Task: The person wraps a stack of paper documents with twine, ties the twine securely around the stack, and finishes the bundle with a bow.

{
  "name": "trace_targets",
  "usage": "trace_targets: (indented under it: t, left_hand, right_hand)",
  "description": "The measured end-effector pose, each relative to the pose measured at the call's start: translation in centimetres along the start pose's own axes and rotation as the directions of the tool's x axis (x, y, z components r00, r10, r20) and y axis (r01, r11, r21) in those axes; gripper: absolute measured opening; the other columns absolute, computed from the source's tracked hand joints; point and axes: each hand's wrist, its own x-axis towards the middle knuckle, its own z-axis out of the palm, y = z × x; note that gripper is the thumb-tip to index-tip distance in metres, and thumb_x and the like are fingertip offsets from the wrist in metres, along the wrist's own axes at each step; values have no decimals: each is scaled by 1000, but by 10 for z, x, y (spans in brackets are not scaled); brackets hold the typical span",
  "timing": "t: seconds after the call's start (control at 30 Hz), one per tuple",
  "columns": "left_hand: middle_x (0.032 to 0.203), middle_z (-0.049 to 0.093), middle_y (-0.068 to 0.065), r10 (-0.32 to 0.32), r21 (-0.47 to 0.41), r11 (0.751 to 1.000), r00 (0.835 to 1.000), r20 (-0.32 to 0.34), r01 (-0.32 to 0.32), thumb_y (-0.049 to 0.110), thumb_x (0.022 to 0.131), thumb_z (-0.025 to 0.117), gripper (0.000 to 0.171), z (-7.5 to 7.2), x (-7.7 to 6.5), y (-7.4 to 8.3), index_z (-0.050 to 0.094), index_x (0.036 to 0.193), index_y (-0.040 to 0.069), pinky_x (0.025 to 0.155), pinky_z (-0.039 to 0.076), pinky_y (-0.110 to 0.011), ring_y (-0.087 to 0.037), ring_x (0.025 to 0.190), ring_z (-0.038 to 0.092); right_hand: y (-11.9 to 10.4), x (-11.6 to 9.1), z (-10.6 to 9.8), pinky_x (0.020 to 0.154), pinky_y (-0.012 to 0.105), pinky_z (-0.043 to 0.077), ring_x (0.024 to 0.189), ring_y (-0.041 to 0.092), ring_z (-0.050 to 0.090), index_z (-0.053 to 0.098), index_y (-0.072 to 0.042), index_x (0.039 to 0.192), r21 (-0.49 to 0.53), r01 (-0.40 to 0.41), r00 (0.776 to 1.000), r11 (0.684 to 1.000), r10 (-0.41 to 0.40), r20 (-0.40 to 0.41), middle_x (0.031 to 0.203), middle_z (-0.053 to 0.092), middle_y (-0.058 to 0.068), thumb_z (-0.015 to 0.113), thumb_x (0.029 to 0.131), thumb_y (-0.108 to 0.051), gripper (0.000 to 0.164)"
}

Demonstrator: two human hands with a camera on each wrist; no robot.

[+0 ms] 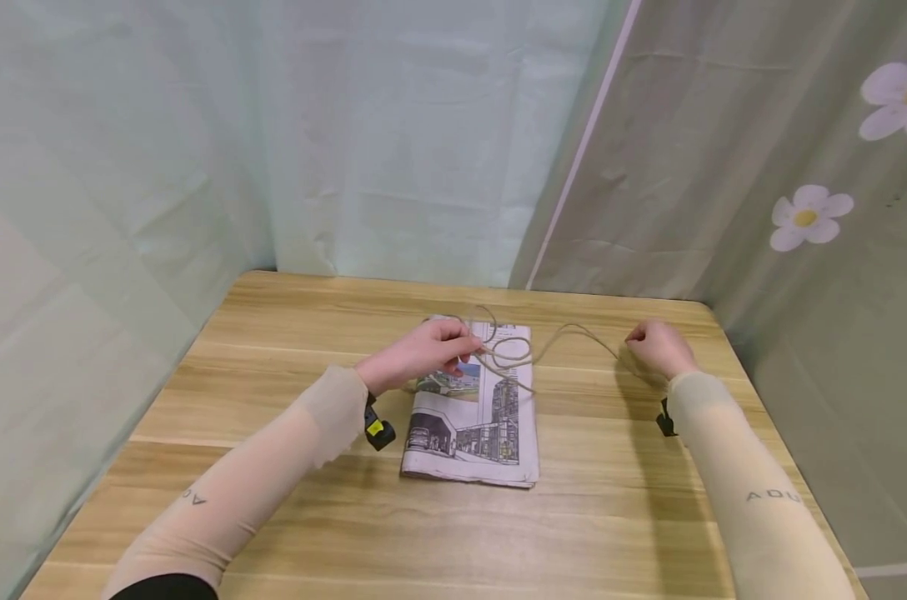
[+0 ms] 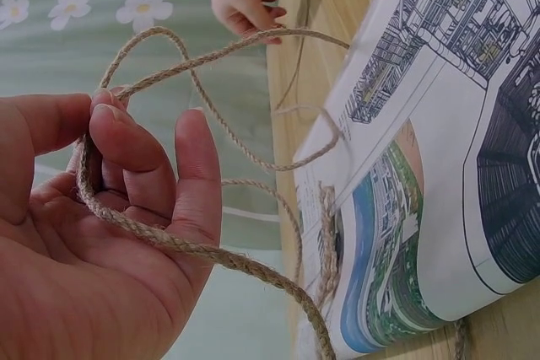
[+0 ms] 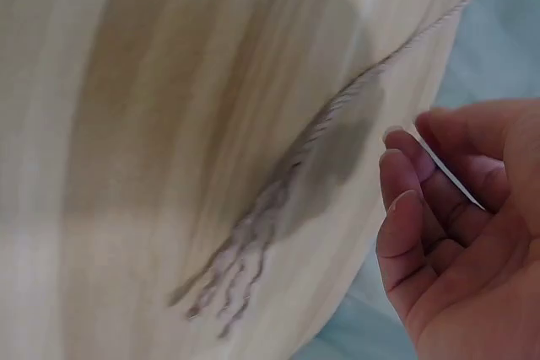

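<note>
A folded newspaper (image 1: pixel 472 425) with printed pictures lies on the wooden table. Over its far part, my left hand (image 1: pixel 434 346) pinches a thin jute rope (image 2: pixel 211 253) between thumb and fingertips. The rope crosses the palm in the left wrist view, and its loops rise above the paper. To the right, the rope runs across the table toward my right hand (image 1: pixel 659 348). Loosely curled, the right hand's fingers (image 3: pixel 401 229) hold nothing in the right wrist view. The rope's frayed end (image 3: pixel 249 250) lies on the tabletop beside that hand, split into several strands.
The wooden table (image 1: pixel 273 500) reaches back to a pale curtain (image 1: pixel 423 167). A curtain with white flowers (image 1: pixel 806 218) hangs close along the right edge. Both forearms wear light sleeves (image 1: pixel 236 492), with a small black device at each wrist.
</note>
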Motion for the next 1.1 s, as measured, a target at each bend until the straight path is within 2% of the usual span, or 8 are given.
trace_targets:
  t: [0.1,0.37,0.57,0.7,0.83,0.9,0.97,1.1]
  left_hand:
    - [125,65,-19,-4,-1,1000,1000,-2,4,26,107,57,29,0,-1,0,57,91,3,92,55,-55,-36,96,66]
    - [125,65,-16,-14,13,1000,1000,3,14,29,107,57,32,-2,-1,0,58,95,0,94,54,-56,-25,92,68]
    - [122,67,-15,-20,10,1000,1000,-2,20,29,107,57,29,-1,0,-1,60,95,2,94,54,-56,-33,97,67]
    - [115,67,-11,-18,-5,1000,1000,-16,18,26,107,57,27,-1,1,-1,60,93,3,94,54,-56,-31,95,66]
    - [117,67,-12,-22,-15,1000,999,-25,21,25,107,57,28,0,1,0,59,93,1,90,57,-47,-27,95,65]
    - [119,67,-13,-25,-16,1000,999,-27,25,25,107,57,28,-1,1,1,58,92,1,87,59,-42,-28,96,65]
    - [119,67,-13,-28,-12,1000,999,-27,27,26,107,57,28,-1,1,1,59,92,2,84,59,-37,-27,96,65]
    - [110,67,-11,-30,1,1000,999,-27,30,28,106,59,25,-2,1,1,66,99,4,84,60,-36,-25,94,66]
  right_hand:
    - [6,1,4,84,54,50,95,36,63,71,1,110,-1,7,1000,1000,-7,15,107,70,19,61,100,-21,27]
    - [7,7,18,83,52,49,90,34,62,72,1,102,-3,12,1000,1000,-12,-3,99,70,17,67,96,-21,23]
    - [3,6,22,79,49,49,83,32,59,69,6,103,-10,-9,1000,1000,9,19,94,67,17,60,98,-15,23]
    - [2,4,22,84,52,48,92,36,58,63,8,112,57,-31,999,998,29,26,104,64,23,51,102,-13,26]
    - [0,-3,15,93,55,46,111,43,56,57,9,130,151,-46,999,987,45,9,128,58,32,45,105,-14,36]
    - [0,-7,9,90,52,48,109,43,57,53,10,138,209,-46,999,977,45,9,135,55,33,43,107,-15,41]
    - [0,-11,3,84,47,51,100,37,60,50,12,141,289,-43,999,956,42,11,134,55,33,43,108,-16,43]
    - [-2,-20,-8,77,33,57,89,21,63,50,14,139,481,-33,999,876,29,17,133,55,31,48,109,-17,44]
